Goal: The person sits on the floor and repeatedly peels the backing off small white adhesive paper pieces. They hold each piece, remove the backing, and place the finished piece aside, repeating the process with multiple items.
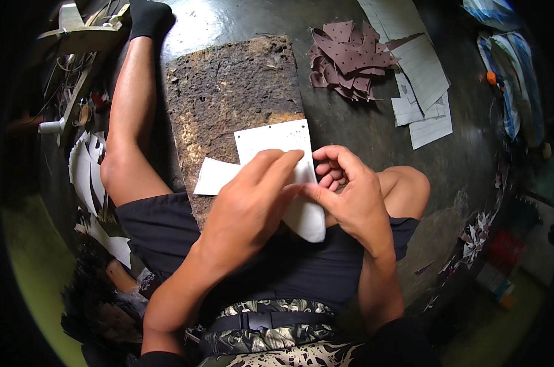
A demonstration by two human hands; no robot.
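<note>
A flat white piece [261, 139] with small dark holes along its top edge lies over the near end of a worn, pitted board [228, 79]. Its rounded lower end [307, 223] reaches down over my lap. My left hand [252, 192] presses its fingers onto the white piece. At the right edge, my right hand [353, 192] pinches the piece with the thumb, its other fingers curled. The exact grip of both is partly hidden. Another white piece [214, 176] sticks out left from beneath my left hand.
Beyond the board's right side is a heap of dotted brownish-mauve cut pieces [353, 61]. Lined white sheets [420, 73] lie farther right. White cut-outs [87, 171] are stacked by my left knee. A thread spool [52, 127] is near a wooden frame [75, 40] at far left.
</note>
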